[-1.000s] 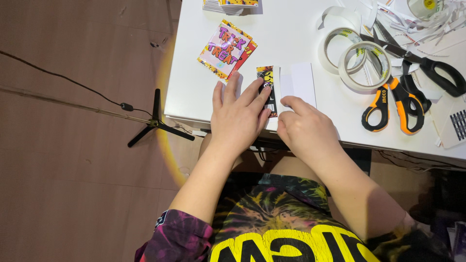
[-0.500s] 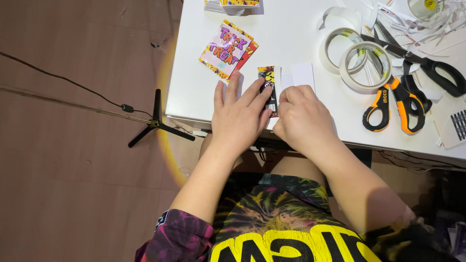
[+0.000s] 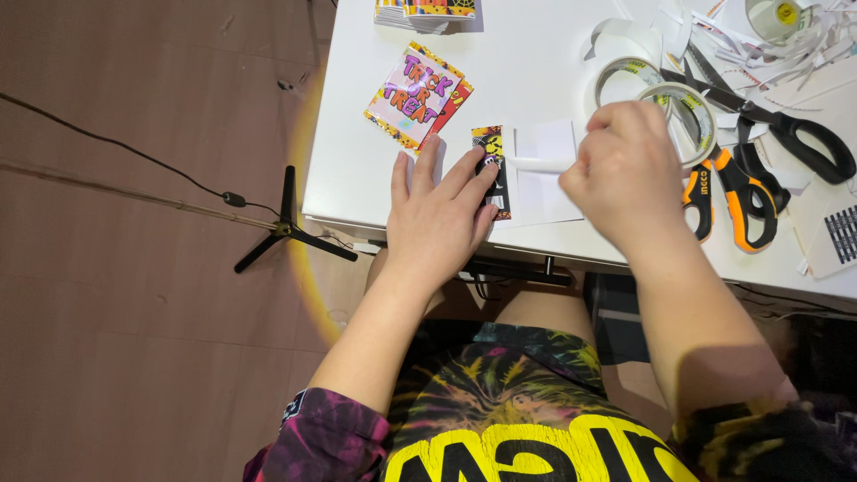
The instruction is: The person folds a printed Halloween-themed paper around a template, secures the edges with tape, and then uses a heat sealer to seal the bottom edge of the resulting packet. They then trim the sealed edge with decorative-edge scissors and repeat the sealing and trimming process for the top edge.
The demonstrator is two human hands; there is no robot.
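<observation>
Lifted since earlier, right hand (image 3: pixel 625 170) pinches white strip (image 3: pixel 540 164); left hand (image 3: pixel 442 210), flat and released, steadies packet (image 3: pixel 494 170).

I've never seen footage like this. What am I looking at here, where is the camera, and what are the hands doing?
There is no machine here: a person works with two bare hands, and the one camera sits on their head, looking down past their patterned shirt at a white table.

The left hand lies flat on the table, fingers spread, pressing on a small dark printed packet with white paper beside it. The right hand is raised a little and pinches a white strip that runs across that paper; whether it is tape or paper I cannot tell.

Also on the table: colourful printed packets, rolls of tape, orange-handled scissors, black-handled scissors and paper scraps. On the floor to the left stands a small black tripod with a cable.
</observation>
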